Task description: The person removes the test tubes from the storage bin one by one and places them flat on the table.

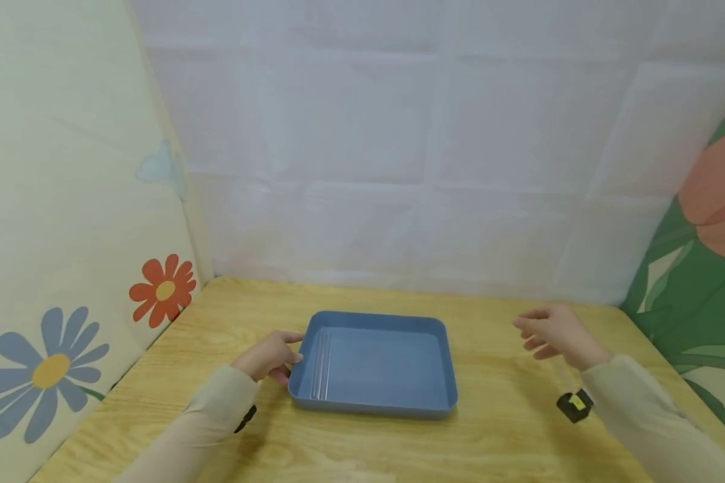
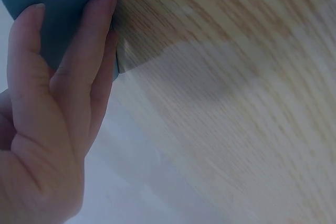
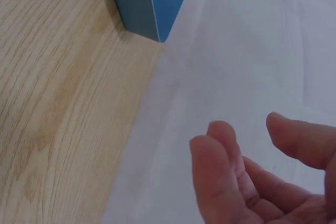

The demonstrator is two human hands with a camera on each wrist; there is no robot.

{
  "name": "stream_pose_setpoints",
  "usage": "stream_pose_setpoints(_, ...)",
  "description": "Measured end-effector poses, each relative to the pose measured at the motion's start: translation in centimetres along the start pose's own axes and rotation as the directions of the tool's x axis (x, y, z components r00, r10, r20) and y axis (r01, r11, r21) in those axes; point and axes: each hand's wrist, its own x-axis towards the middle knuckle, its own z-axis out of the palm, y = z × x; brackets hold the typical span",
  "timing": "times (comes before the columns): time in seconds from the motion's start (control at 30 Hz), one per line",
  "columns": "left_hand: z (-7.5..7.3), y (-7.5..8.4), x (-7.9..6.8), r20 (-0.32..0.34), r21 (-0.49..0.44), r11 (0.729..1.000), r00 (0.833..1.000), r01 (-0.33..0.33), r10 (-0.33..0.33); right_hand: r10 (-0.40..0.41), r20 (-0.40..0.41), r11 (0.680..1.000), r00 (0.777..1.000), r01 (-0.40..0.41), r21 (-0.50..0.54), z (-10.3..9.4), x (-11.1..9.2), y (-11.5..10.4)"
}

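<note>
A shallow blue rectangular tray point(image 1: 387, 408) lies on the table. Along its left inner side run slim, clear, rod-like pieces point(image 1: 321, 365); their exact kind is hard to tell. My left hand point(image 1: 270, 355) is at the tray's left end, its fingertips touching the outer wall. In the left wrist view, the fingers point(image 2: 79, 61) reach fairly straight against the blue wall. Off to the right of the tray, my right hand point(image 1: 558, 333) hovers above the table, fingers loosely bent. The right wrist view shows a gap between thumb and fingers, with nothing held.
The wood-grain table point(image 1: 489, 429) carries the tray near its middle. A white sheet point(image 1: 399, 168) hangs behind it. Flower-printed panels stand at the left point(image 1: 66, 235) and right point(image 1: 701, 282). A dark wrist camera point(image 1: 575, 405) hangs under the right wrist.
</note>
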Motion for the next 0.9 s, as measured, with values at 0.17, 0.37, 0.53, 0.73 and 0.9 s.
stream_pose_setpoints(0.17,0.1,0.1,0.4,-0.008,0.010,1.000,1.000,0.019,-0.019,-0.001,0.027,1.000,1.000,0.001,0.017,0.3,0.1,-0.4)
stream_pose_setpoints(0.37,0.2,0.0,0.4,-0.002,0.001,1.000,1.000,0.019,-0.019,-0.011,0.037,1.000,0.999,0.010,0.029,0.9,0.2,-0.9)
stream_pose_setpoints(0.53,0.1,0.0,0.2,0.010,-0.006,1.000,1.000,0.017,-0.017,-0.006,0.044,0.999,0.999,0.003,0.051,1.6,0.3,-1.6)
stream_pose_setpoints(0.73,0.1,0.1,0.2,0.006,0.001,1.000,1.000,0.019,-0.019,-0.009,0.073,0.994,0.997,0.001,0.107,2.5,0.7,-2.3)
stream_pose_setpoints(0.9,-0.1,0.0,0.1,0.015,-0.006,1.000,1.000,0.004,-0.004,-0.020,0.086,0.993,0.996,0.010,0.116,2.9,0.9,-2.9)
